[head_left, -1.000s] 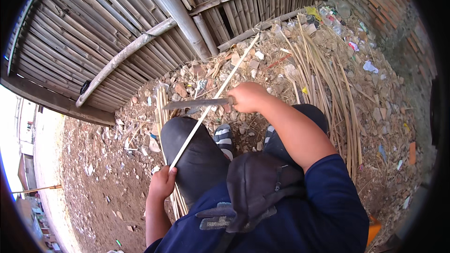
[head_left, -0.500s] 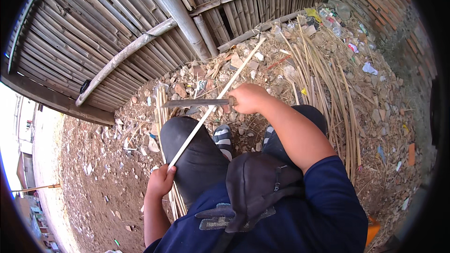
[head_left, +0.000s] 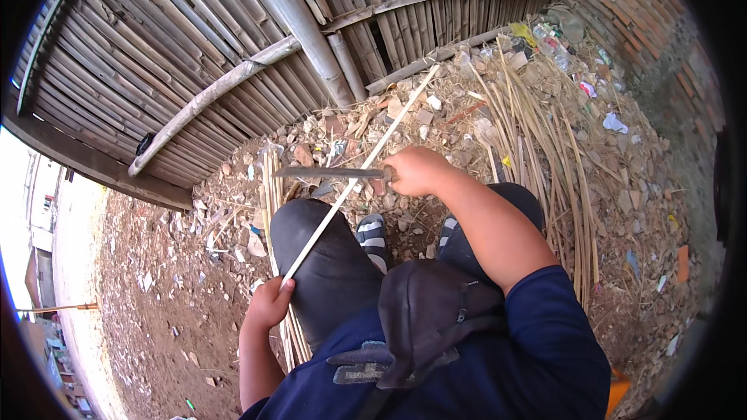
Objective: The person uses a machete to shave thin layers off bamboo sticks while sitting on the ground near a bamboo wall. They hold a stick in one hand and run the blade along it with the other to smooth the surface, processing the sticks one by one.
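A long pale bamboo strip (head_left: 323, 227) slants across my left knee, its far end out over the rubble. My left hand (head_left: 269, 303) grips the near end beside my left thigh, thumb on top. In my right hand (head_left: 418, 170) is the handle of a large knife (head_left: 331, 173), held above the ground past my knees. Its long dark blade points left and lies across the strip, touching or nearly touching it. Which way the cutting edge faces is too small to tell.
Split strips (head_left: 537, 140) lie in a long pile on the right. A smaller bundle (head_left: 271, 179) runs along my left leg. Ahead rises a bamboo slat wall (head_left: 210, 39), with a brick wall (head_left: 630, 0) at the far right. Stones and litter cover the ground.
My right hand and the knife have come slightly nearer to me, and the blade's angle has tilted a little. My left hand keeps its hold on the strip.
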A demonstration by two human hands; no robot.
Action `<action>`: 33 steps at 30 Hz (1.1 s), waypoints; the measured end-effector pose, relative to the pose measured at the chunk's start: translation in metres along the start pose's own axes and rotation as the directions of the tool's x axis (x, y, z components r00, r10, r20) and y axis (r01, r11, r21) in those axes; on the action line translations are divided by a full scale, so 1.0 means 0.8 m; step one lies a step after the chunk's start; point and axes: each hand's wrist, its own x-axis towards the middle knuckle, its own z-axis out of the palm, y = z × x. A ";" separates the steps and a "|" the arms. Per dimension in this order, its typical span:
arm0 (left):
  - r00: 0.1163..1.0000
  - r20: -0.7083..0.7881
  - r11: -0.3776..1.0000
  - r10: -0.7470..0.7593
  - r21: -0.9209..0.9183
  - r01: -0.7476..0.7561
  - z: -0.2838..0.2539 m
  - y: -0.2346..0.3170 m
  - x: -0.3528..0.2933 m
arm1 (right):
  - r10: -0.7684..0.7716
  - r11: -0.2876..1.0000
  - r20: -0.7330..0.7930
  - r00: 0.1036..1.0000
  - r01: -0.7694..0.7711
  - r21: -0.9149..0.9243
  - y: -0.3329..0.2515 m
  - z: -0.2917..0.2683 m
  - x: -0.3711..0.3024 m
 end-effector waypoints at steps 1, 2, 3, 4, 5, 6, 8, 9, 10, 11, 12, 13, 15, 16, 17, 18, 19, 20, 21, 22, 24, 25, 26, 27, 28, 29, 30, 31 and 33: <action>0.999 0.049 0.998 -0.021 -0.057 0.023 -0.005 0.002 0.001 | -0.066 0.997 0.009 0.998 0.067 -0.028 -0.004 0.006 0.000; 0.998 0.057 0.998 -0.024 -0.057 0.027 -0.001 -0.004 0.001 | -0.063 0.998 0.016 0.998 0.063 -0.024 -0.002 0.008 -0.003; 0.998 0.055 0.993 0.007 -0.118 -0.001 0.002 -0.013 0.003 | -0.119 0.993 0.055 0.991 0.119 0.002 -0.001 0.003 -0.003; 0.998 0.052 0.983 0.041 -0.180 -0.031 0.003 -0.015 0.003 | -0.171 0.985 0.093 0.981 0.169 0.028 0.004 -0.002 -0.004; 0.998 0.044 0.981 0.053 -0.190 -0.044 0.003 -0.014 0.005 | -0.138 0.982 0.126 0.982 0.120 0.147 0.026 0.001 0.011; 0.997 0.046 0.981 0.055 -0.189 -0.045 0.004 -0.014 0.005 | -0.100 0.983 0.077 0.992 0.086 0.162 0.049 0.000 0.023; 0.999 0.009 0.983 0.045 -0.180 -0.043 0.003 -0.015 0.007 | 0.064 0.969 -0.075 0.995 -0.044 0.244 0.075 -0.008 0.039; 1.000 0.013 0.983 0.021 -0.183 -0.018 0.003 -0.014 0.007 | 0.062 0.969 -0.075 0.995 -0.042 0.242 0.079 -0.005 0.041; 1.000 0.011 0.983 0.021 -0.185 -0.019 0.003 -0.012 0.007 | 0.107 0.967 -0.120 0.987 -0.075 0.244 0.082 -0.002 0.042; 1.000 0.001 0.988 0.007 -0.153 -0.007 0.004 -0.006 0.006 | 0.152 0.963 -0.166 0.974 -0.108 0.248 0.086 0.002 0.043; 1.000 -0.010 0.993 -0.007 -0.118 0.006 0.002 -0.002 0.006 | 0.153 0.962 -0.167 0.974 -0.108 0.249 0.073 0.002 0.039; 1.000 -0.009 0.993 -0.010 -0.118 0.009 0.000 0.000 0.005 | 0.093 0.979 -0.071 0.993 -0.078 0.186 0.049 0.000 0.032; 0.991 -0.100 0.993 0.088 0.085 -0.080 0.003 0.004 0.001 | -0.027 0.997 0.035 0.999 0.024 0.076 0.013 0.010 0.014; 0.992 -0.091 0.994 0.084 0.081 -0.077 0.008 0.004 0.001 | -0.101 0.995 0.039 0.994 0.100 0.027 0.001 0.017 0.008; 0.990 -0.115 0.992 0.082 0.109 -0.069 0.014 0.005 0.001 | -0.185 0.983 0.015 0.983 0.185 -0.016 -0.008 0.020 0.001; 0.986 -0.141 0.988 0.084 0.141 -0.064 0.017 0.005 0.002 | -0.181 0.983 0.019 0.983 0.181 -0.013 -0.007 0.018 -0.003; 0.965 -0.210 0.979 0.155 0.164 -0.122 0.027 -0.008 0.004 | -0.189 0.982 0.016 0.982 0.189 0.002 -0.009 0.014 -0.003; 0.965 -0.216 0.980 0.147 0.164 -0.113 0.037 -0.018 0.004 | -0.199 0.980 0.014 0.980 0.198 0.018 -0.010 0.009 -0.004; 0.955 -0.257 0.981 0.148 0.160 -0.109 0.045 -0.021 0.006 | -0.122 0.990 0.118 0.985 0.112 0.088 -0.004 -0.006 0.000; 0.942 -0.299 0.982 0.151 0.158 -0.107 0.047 -0.018 0.006 | -0.081 0.990 0.101 0.992 0.069 0.121 0.007 -0.013 0.005; 0.936 -0.311 0.977 0.165 0.182 -0.112 0.039 -0.010 0.004 | 0.031 0.991 0.020 0.999 -0.033 0.133 0.028 -0.021 0.015; 0.944 -0.289 0.977 0.158 0.181 -0.108 0.035 -0.005 0.002 | 0.032 0.991 0.021 0.999 -0.034 0.131 0.042 -0.014 0.019; 0.952 -0.267 0.978 0.152 0.181 -0.106 0.033 -0.001 0.002 | 0.014 0.994 -0.106 0.994 -0.002 0.112 0.056 -0.004 0.024; 0.953 -0.265 0.978 0.147 0.181 -0.100 0.031 0.000 0.002 | -0.010 0.995 -0.227 0.974 0.032 0.093 0.052 -0.003 0.022; 0.956 -0.254 0.977 0.150 0.187 -0.104 0.028 0.000 0.003 | -0.011 0.995 -0.223 0.975 0.033 0.095 0.048 -0.002 0.020; 0.958 -0.242 0.975 0.154 0.193 -0.109 0.027 0.001 0.003 | -0.006 0.996 -0.145 0.989 0.020 0.091 0.042 0.000 0.016; 0.960 -0.237 0.975 0.152 0.196 -0.106 0.027 0.002 0.003 | 0.000 0.996 -0.066 0.998 0.006 0.089 0.028 -0.003 0.008; 0.959 -0.240 0.976 0.148 0.191 -0.103 0.028 0.004 0.003 | -0.009 0.997 -0.011 1.000 0.010 0.073 0.014 -0.001 0.002; 0.956 -0.251 0.977 0.153 0.186 -0.107 0.030 -0.002 0.002 | -0.093 0.995 0.035 0.995 0.092 0.038 -0.001 0.006 0.000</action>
